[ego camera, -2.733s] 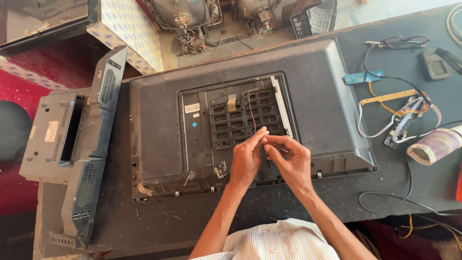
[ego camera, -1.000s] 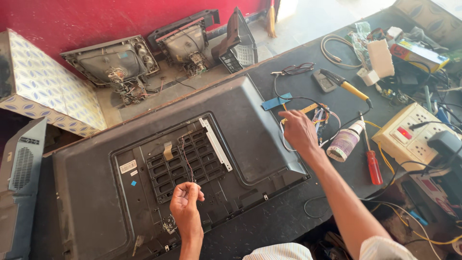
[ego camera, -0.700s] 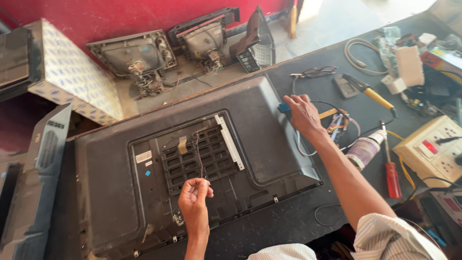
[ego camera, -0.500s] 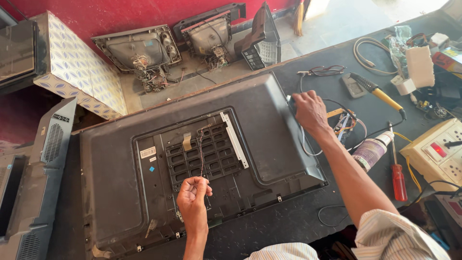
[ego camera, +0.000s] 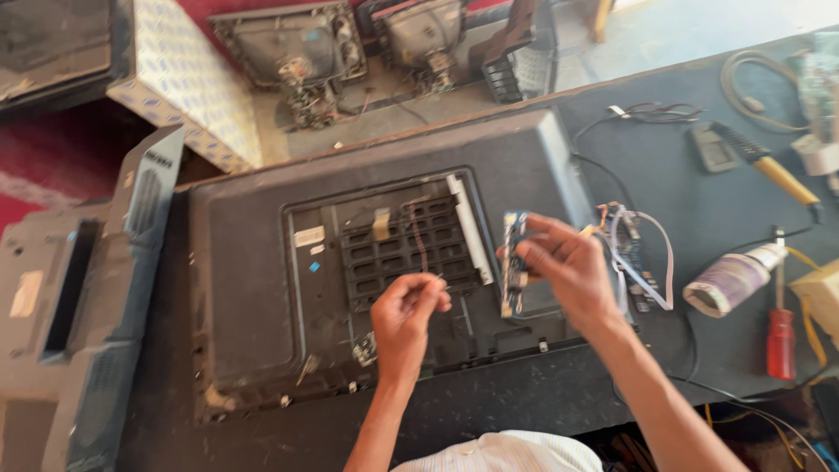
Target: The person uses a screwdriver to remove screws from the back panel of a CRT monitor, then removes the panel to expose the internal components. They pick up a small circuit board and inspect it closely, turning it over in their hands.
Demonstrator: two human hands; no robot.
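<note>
Care is advised: the narrow circuit board (ego camera: 514, 262), pinched by the right hand (ego camera: 564, 271) above the television back (ego camera: 245, 288), should be gripped by its edges while thin wires (ego camera: 418, 240) stay pinched in the left hand (ego camera: 404, 319).

Open bench (ego camera: 664, 166) right of the television back (ego camera: 253, 262), crowded farther right by loose wires (ego camera: 642, 253), glue bottle (ego camera: 730, 280) and red screwdriver (ego camera: 780, 336).
</note>
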